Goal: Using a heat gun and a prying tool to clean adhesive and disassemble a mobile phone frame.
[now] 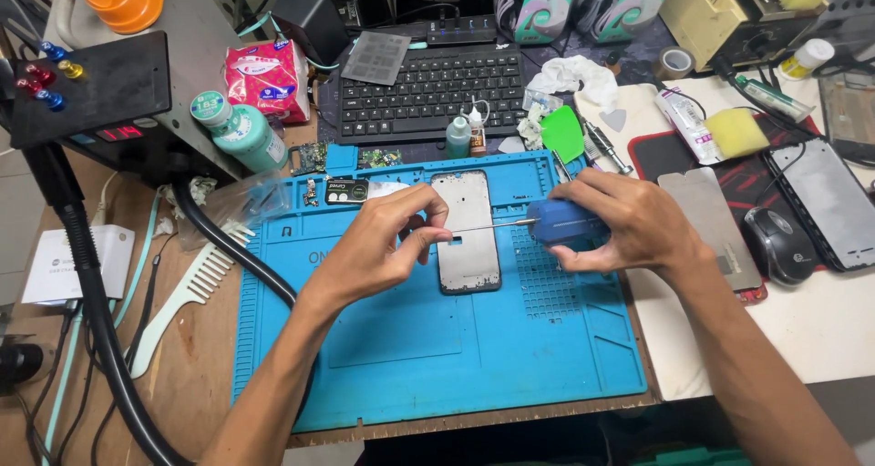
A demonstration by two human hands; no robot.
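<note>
right hand point(629, 225) clamped on blue screwdriver point(556, 220), shaft pointing left | left hand point(387, 238) fingers pinched together at shaft tip | phone frame point(467, 234) flat mid-mat, under tip | blue work mat point(474, 357) | keyboard point(428, 88) far | mouse point(779, 243) right

pink tissue pack point(267, 80) left of keyboard, red-lit display point(119, 133) far left, two teal boxes point(583, 6) behind

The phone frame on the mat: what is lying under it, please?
The phone frame lies flat on the blue work mat. Only mat shows around its edges. The left hand covers its left side, so anything there is hidden. The right hand holds a blue screwdriver over it.
</note>
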